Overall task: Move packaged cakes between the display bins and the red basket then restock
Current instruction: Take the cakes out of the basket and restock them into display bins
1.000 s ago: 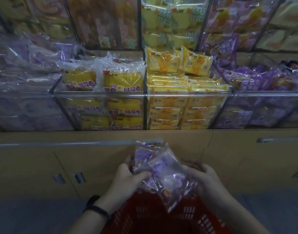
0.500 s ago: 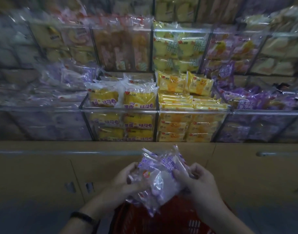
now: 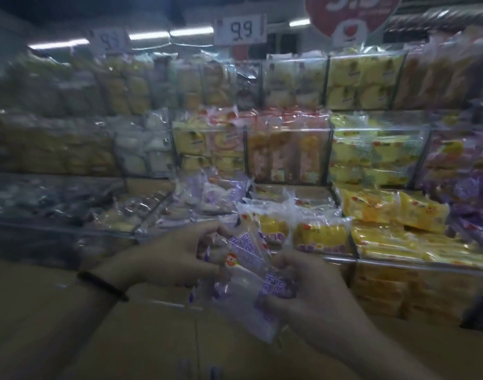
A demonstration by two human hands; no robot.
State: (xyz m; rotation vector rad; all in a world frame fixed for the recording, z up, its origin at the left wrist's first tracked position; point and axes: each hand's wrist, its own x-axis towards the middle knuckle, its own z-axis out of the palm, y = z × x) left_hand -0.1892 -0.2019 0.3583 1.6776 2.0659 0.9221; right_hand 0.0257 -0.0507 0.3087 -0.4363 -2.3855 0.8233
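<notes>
Left hand [image 3: 174, 256], right hand [image 3: 314, 300] both pinch loose bunch of purple cake packs [image 3: 246, 259]. Risk: slick wrappers slip, pack drops short of display bins [image 3: 385, 263].

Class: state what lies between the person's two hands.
In the head view, purple cake packets fill the gap, gripped by the left hand and the right hand.

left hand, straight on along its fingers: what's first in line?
Beyond the purple packs in the left hand's grip, likely the yellow cake packs just behind them; depth unclear.
</notes>
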